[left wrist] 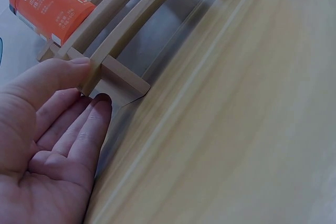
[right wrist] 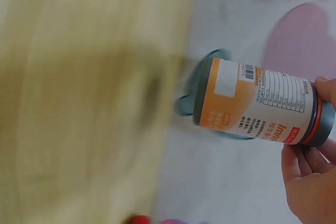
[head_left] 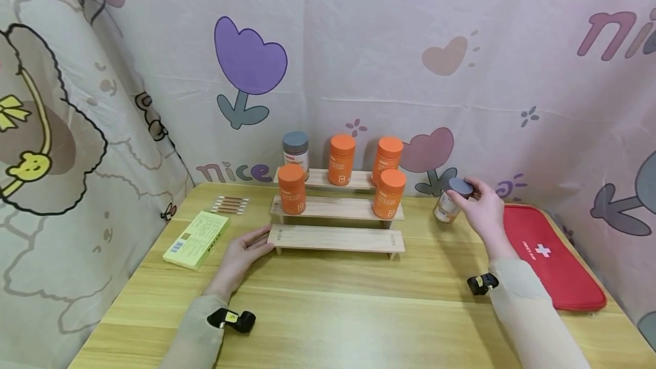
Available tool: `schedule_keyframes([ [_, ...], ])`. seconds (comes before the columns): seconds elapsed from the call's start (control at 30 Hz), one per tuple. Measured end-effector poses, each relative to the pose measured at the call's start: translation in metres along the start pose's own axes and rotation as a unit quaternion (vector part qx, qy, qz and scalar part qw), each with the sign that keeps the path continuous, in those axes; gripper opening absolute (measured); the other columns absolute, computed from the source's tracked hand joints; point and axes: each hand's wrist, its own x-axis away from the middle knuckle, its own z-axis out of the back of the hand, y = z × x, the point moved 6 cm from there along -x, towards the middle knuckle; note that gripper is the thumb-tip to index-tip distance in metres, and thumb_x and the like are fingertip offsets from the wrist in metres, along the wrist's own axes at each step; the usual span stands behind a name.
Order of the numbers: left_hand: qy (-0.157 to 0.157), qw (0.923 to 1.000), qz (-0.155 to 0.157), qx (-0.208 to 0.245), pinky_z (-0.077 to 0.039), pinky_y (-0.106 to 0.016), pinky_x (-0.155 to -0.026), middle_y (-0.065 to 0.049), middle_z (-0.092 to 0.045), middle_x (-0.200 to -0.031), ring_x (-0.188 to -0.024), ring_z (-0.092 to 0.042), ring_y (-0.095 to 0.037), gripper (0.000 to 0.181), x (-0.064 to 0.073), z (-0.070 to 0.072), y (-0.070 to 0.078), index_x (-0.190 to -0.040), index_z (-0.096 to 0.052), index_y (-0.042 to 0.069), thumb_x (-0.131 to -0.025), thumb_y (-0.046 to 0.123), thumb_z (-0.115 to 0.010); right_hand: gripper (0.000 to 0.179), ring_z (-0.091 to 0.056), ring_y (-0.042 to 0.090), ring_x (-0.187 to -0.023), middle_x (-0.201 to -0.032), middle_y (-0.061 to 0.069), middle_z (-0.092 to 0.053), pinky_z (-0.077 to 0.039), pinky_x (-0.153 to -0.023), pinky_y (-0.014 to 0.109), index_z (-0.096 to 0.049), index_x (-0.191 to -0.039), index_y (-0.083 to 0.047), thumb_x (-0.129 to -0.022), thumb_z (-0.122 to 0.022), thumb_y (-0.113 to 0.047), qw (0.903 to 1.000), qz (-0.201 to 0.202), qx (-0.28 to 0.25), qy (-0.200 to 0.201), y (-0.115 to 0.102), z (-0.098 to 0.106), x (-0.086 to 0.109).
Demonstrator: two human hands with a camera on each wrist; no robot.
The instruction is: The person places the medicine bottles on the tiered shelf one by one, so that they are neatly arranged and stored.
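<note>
My left hand holds the left end of the wooden three-step rack's lowest step, thumb on the upper edge and fingers lower down, as the left wrist view shows. At the right, my right hand grips a supplement bottle by its grey lid. The bottle has a white and orange label and is slightly tilted; it appears raised off the table. On the rack's top step stand another grey-lidded bottle and two orange bottles. Two more orange bottles stand on the middle step, one at each end.
A red first aid pouch lies beside my right forearm. To the left of the rack are a yellow-green box and several cotton swabs. A patterned curtain hangs behind the wooden table.
</note>
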Motion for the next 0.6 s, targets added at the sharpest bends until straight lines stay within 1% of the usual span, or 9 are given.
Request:
schedule_keyframes([
  [0.17,0.000,1.0000,0.001,0.004,-0.050,-0.025,-0.092,-0.020,-0.042,-0.143,-0.120,-0.053,-0.017,0.060,0.000,-0.001,0.000,-0.141,-0.045,0.000,-0.087,0.009,-0.070,0.065,-0.056,0.037,-0.113,-0.127,0.021,-0.056,-0.046,-0.093,0.053,-0.054,-0.134,-0.002,-0.083,-0.074,-0.039,0.9996,0.024,0.003,0.016,-0.033,0.014,0.017],
  [0.3,0.001,1.0000,0.005,0.003,-0.050,-0.024,-0.091,-0.021,-0.042,-0.143,-0.118,-0.054,-0.014,0.059,0.000,-0.001,0.001,-0.141,-0.044,0.000,-0.088,0.008,-0.069,0.064,-0.055,0.034,-0.113,-0.127,0.016,-0.056,-0.046,-0.094,0.051,-0.055,-0.134,-0.007,-0.083,-0.074,-0.040,0.9991,0.033,-0.004,0.025,-0.058,0.023,0.033],
  [0.37,0.001,1.0000,0.006,0.002,-0.050,-0.024,-0.091,-0.021,-0.041,-0.143,-0.118,-0.054,-0.013,0.059,0.001,-0.002,0.001,-0.141,-0.044,0.000,-0.088,0.008,-0.069,0.061,-0.056,0.030,-0.111,-0.126,0.013,-0.057,-0.047,-0.096,0.044,-0.056,-0.133,-0.009,-0.083,-0.075,-0.038,0.9984,0.046,-0.008,0.032,-0.071,0.026,0.041],
  [0.43,0.002,1.0000,0.006,0.001,-0.050,-0.024,-0.091,-0.021,-0.042,-0.143,-0.119,-0.054,-0.014,0.058,0.001,-0.002,0.002,-0.141,-0.045,0.000,-0.088,0.007,-0.069,0.059,-0.056,0.024,-0.107,-0.124,0.010,-0.058,-0.047,-0.096,0.032,-0.058,-0.132,-0.010,-0.082,-0.077,-0.034,0.9970,0.065,-0.015,0.039,-0.083,0.027,0.049],
  [0.53,-0.001,1.0000,0.004,0.001,-0.050,-0.024,-0.092,-0.021,-0.041,-0.144,-0.121,-0.052,-0.018,0.058,0.001,-0.002,0.002,-0.141,-0.044,0.000,-0.089,0.007,-0.068,0.054,-0.056,0.010,-0.101,-0.121,0.008,-0.060,-0.043,-0.093,0.014,-0.061,-0.127,-0.009,-0.079,-0.080,-0.024,0.9927,0.106,-0.040,0.041,-0.102,0.024,0.058],
  [0.6,-0.001,1.0000,0.003,0.000,-0.049,-0.024,-0.092,-0.021,-0.041,-0.144,-0.122,-0.051,-0.019,0.058,0.001,-0.002,0.002,-0.141,-0.044,0.000,-0.089,0.007,-0.068,0.052,-0.056,0.002,-0.098,-0.118,0.008,-0.062,-0.042,-0.092,0.010,-0.063,-0.124,-0.007,-0.077,-0.082,-0.017,0.9883,0.133,-0.066,0.033,-0.114,0.017,0.064],
])
